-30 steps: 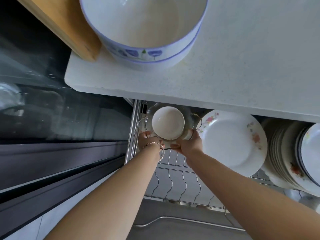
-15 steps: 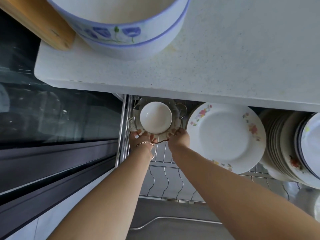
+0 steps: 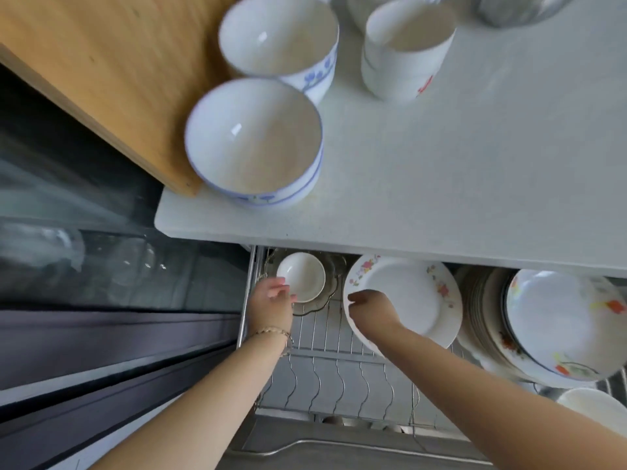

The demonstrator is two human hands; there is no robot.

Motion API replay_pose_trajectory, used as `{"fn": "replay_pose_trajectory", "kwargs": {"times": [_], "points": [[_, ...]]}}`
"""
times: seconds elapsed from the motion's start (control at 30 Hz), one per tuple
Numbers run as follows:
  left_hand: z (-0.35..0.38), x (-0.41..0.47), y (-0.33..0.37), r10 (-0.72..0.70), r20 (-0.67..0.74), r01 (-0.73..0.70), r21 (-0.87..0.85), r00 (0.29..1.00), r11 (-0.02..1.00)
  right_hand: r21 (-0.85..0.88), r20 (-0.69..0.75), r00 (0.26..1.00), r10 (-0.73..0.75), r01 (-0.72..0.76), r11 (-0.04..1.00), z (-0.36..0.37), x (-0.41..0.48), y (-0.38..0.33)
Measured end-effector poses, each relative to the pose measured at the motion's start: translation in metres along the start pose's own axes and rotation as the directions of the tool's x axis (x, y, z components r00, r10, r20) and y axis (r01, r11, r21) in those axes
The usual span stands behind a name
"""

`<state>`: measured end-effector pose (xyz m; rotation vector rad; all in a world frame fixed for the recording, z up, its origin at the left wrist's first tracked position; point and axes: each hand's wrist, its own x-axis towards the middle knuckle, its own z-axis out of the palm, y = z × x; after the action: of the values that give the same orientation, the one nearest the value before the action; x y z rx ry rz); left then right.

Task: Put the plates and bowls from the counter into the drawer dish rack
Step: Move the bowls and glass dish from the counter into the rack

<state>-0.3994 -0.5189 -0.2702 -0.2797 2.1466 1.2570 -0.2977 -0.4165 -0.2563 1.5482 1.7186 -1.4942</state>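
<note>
Small white bowl (image 3: 302, 276) sits nested in a glass dish (image 3: 315, 306) at the left end of the drawer rack (image 3: 339, 378), lower centre of frame. I note the left hand (image 3: 271, 301) released, fingers loose at the bowl's rim. The right hand (image 3: 371, 312) is released too, in front of the floral plate (image 3: 414, 293); a blue-rimmed bowl (image 3: 252, 140) stands on the tabletop (image 3: 441, 181), upper centre.
</note>
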Motion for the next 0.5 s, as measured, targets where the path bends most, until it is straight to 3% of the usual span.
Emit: {"fn": "replay_pose_trajectory", "kwargs": {"times": [0.1, 0.2, 0.3, 0.4, 0.5], "points": [[-0.018, -0.039, 0.061, 0.33, -0.219, -0.367, -0.153, 0.918, 0.918, 0.052, 0.091, 0.984, -0.153, 0.149, 0.987, -0.025, -0.045, -0.032], [-0.031, -0.05, 0.113, 0.384, -0.309, -0.462, -0.242, 0.87, 0.853, 0.249, 0.116, 0.954, -0.276, 0.241, 0.938, -0.048, -0.077, -0.08], [-0.042, -0.036, 0.15, 0.237, -0.282, -0.309, -0.25, 0.93, 0.918, 0.434, 0.087, 0.953, -0.29, 0.226, 0.872, -0.062, -0.075, -0.13], [-0.052, -0.023, 0.167, -0.019, -0.037, 0.011, -0.202, 0.999, 0.979, 0.504, 0.129, 0.956, -0.263, 0.165, 0.848, -0.055, -0.061, -0.161], [-0.056, -0.021, 0.171, -0.076, 0.126, 0.106, -0.252, 0.989, 0.962, 0.53, 0.112, 0.953, -0.28, 0.181, 0.828, -0.041, -0.051, -0.17]]}}
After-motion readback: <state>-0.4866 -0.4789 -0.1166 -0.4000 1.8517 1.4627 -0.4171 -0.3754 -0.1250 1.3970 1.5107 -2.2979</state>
